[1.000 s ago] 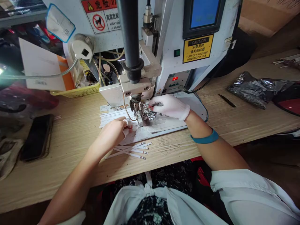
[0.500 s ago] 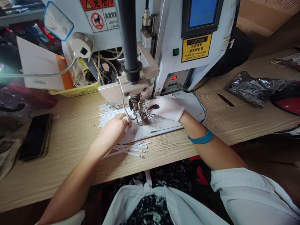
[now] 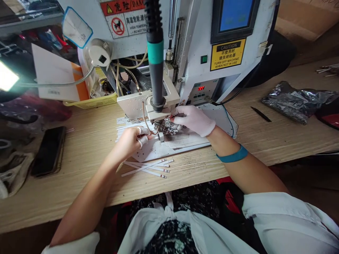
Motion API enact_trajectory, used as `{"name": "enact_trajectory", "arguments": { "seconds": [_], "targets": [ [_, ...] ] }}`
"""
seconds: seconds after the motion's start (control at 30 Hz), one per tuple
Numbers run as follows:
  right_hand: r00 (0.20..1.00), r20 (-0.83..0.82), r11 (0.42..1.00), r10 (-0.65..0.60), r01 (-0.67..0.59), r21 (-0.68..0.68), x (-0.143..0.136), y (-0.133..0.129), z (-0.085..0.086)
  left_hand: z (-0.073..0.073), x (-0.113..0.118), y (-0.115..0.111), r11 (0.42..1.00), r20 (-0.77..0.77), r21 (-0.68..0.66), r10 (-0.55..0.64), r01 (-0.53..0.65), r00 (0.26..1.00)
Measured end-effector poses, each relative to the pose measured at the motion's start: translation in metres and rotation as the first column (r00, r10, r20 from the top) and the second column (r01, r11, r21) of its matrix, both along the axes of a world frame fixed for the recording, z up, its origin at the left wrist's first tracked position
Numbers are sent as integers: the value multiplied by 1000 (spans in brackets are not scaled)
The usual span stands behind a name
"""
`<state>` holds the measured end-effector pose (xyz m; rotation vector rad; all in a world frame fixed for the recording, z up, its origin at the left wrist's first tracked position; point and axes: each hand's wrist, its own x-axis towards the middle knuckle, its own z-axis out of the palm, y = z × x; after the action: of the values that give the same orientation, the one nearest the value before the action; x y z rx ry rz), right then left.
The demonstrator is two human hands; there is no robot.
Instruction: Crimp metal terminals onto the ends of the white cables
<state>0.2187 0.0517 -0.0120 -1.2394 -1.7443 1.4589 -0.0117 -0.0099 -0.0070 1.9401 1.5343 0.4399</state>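
My left hand (image 3: 129, 139), with white finger covers on thumb and forefinger, pinches a thin white strip beside a small metal block (image 3: 161, 137). More white strips (image 3: 122, 132) lie side by side on the white base plate (image 3: 150, 152), partly behind this hand. The lowered soldering head (image 3: 158, 106) of the machine stands over the block and hides its own tip. My right hand (image 3: 196, 120), in a white glove with bare fingertips, has its fingers closed together beside the head, above a pile of small white pieces (image 3: 171, 127). What they hold is hidden.
Loose strips with small end pieces (image 3: 150, 167) lie crossed on the table in front. A phone (image 3: 49, 151) and a yellow basket (image 3: 92, 101) are at left. At right are a dark pointed tool (image 3: 261, 114) and a silvery bag (image 3: 293, 102). A control screen (image 3: 235, 16) faces me.
The soldering head has come down, showing a teal band on its handle. My left thumb and forefinger now show extended towards the block. My right fingers have shifted close beside the head.
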Motion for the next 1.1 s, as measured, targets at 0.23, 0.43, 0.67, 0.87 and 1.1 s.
{"name": "enact_trajectory", "arguments": {
  "seconds": [0.23, 0.43, 0.67, 0.87, 1.1],
  "targets": [
    [985, -161, 993, 59, -75, -95, -4, -4, -5, 3, 0, 1, 994, 124, -108, 10, 4, 992],
    [967, -244, 954, 69, -136, -268, -20, -11, -6, 4, 2, 2, 977, 213, -210, 86, -40, 973],
    [974, -215, 952, 68, -128, -277, -26, -11, -4, 9, 5, 4, 987, 223, -159, 51, -16, 973],
    [983, -170, 946, 72, -121, -301, -31, -14, 0, 1, 7, 6, 975, 293, -215, 114, -50, 949],
    [973, -225, 946, 48, -117, -302, -31, -12, -6, -4, 8, 8, 960, 338, -269, 173, -81, 925]
  ]
}}
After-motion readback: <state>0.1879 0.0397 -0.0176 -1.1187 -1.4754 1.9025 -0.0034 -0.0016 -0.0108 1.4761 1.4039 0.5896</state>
